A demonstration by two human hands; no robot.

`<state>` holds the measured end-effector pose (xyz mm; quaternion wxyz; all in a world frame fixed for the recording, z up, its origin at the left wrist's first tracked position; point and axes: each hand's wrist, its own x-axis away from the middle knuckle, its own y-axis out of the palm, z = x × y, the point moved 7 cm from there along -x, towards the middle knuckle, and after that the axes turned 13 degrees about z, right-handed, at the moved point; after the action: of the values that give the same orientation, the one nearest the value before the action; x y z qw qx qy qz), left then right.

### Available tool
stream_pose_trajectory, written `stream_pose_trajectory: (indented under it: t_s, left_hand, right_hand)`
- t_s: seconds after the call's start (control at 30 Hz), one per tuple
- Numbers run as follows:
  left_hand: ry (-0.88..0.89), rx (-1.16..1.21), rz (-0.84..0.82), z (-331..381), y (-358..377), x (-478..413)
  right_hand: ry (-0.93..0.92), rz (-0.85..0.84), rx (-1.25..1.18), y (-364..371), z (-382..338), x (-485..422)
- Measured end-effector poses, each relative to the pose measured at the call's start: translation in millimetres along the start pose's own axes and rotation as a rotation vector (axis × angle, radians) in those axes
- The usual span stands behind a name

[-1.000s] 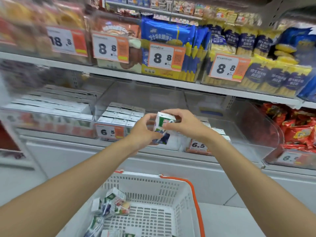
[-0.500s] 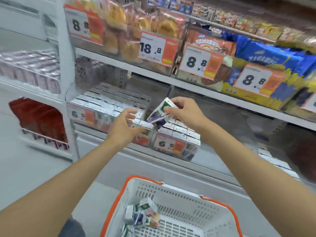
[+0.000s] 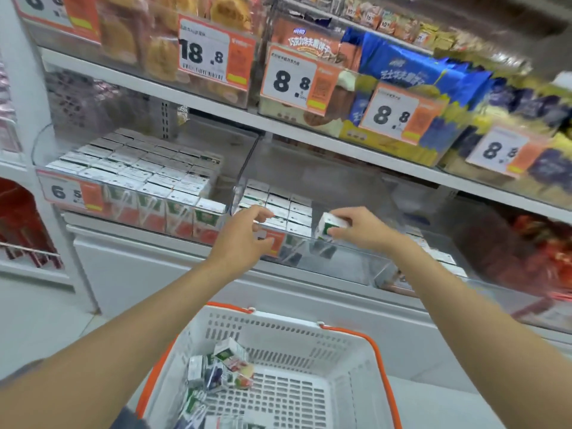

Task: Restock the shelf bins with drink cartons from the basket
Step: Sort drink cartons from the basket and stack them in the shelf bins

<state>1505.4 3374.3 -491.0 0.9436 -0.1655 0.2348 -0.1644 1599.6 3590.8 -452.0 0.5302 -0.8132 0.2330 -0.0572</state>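
- Head view: the right hand (image 3: 365, 230) grasps a small white and green carton (image 3: 331, 226), fingers on top and thumb beneath, with the carton tilted.
- That carton sits just above the front rim of the middle bin (image 3: 346, 258), to the right of the stocked cartons (image 3: 280, 209) that fill the bin's left part.
- Left hand (image 3: 244, 239) is at the same bin's front left corner, forefinger over the rim and thumb in front of the wall; whether it grips the wall I cannot tell.
- Left bin (image 3: 35, 147) is packed with rows of cartons behind a price tag (image 3: 69, 191).
- Below the forearms stands a white basket (image 3: 278, 320) with an orange handle; loose cartons (image 3: 229, 366) lie heaped in its left corner.
- Snack packs (image 3: 402, 72) line the shelf above.
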Motion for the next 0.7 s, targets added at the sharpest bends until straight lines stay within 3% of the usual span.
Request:
stream_pose_trajectory:
  t_s: [0.07,0.13,0.2,0.3,0.37,0.43,0.6,0.7]
  left_hand:
    - [-0.011,-0.023,-0.001,-1.1,7.1,6.9]
    - [-0.003,-0.034,0.036,-1.1,8.8,15.3]
    - [-0.022,-0.036,0.096,-5.9,8.5,26.1]
    - [-0.171,-0.004,0.033,-34.2,22.5,55.0]
    - [-0.307,0.026,-0.051,-64.0,36.1,84.3]
    - [-0.436,0.062,-0.089,-97.8,44.6,117.9]
    - [-0.666,-0.095,-0.221,-181.0,51.1,198.5]
    - [-0.844,-0.153,-0.369,-217.1,59.3,237.2]
  right_hand:
    - [0.174,-0.263,-0.184,28.6,8.1,8.4]
    - [0.248,-0.295,-0.239,38.2,9.9,9.3]
    - [0.094,-0.099,-0.142,34.9,4.9,6.1]
    - [-0.173,0.396,-0.146,23.4,-15.3,36.5]
    - [-0.253,0.515,-0.185,46.9,-16.4,70.2]
    - [-0.187,0.372,-0.166,100.4,3.6,98.5]
    - [0.288,-0.306,-0.208,270.0,103.0,188.6]
    - [0.473,-0.57,-0.206,340.8,137.4,242.0]
